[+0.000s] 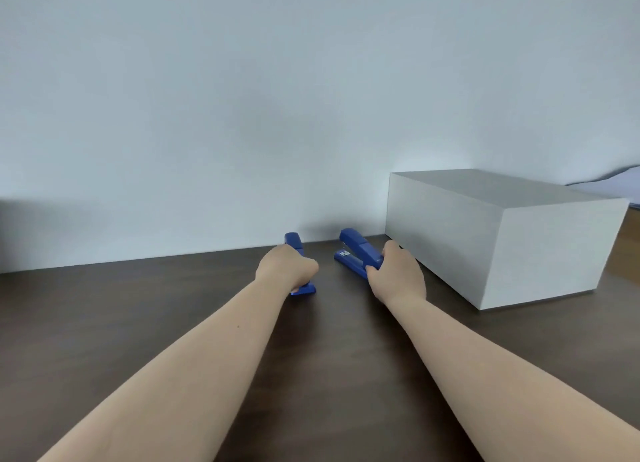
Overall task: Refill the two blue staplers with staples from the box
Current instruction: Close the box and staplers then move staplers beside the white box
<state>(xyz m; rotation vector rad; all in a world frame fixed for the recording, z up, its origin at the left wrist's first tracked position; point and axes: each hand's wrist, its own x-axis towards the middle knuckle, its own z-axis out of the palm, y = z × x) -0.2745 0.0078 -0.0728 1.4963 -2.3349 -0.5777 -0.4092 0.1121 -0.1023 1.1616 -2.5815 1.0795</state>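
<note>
Two blue staplers lie on a dark wooden table (173, 323) near the wall. My left hand (284, 266) is closed over the left stapler (294, 242), hiding its middle; only its far end and near tip show. My right hand (398, 273) grips the rear end of the right stapler (356, 250), which points away to the left with its top slightly raised. A large closed white box (502, 240) stands just right of my right hand. No staples are visible.
A pale wall (311, 98) runs along the table's far edge, close behind the staplers. Some white sheets (616, 179) lie behind the box at the far right. Bare dark tabletop stretches toward me under both forearms.
</note>
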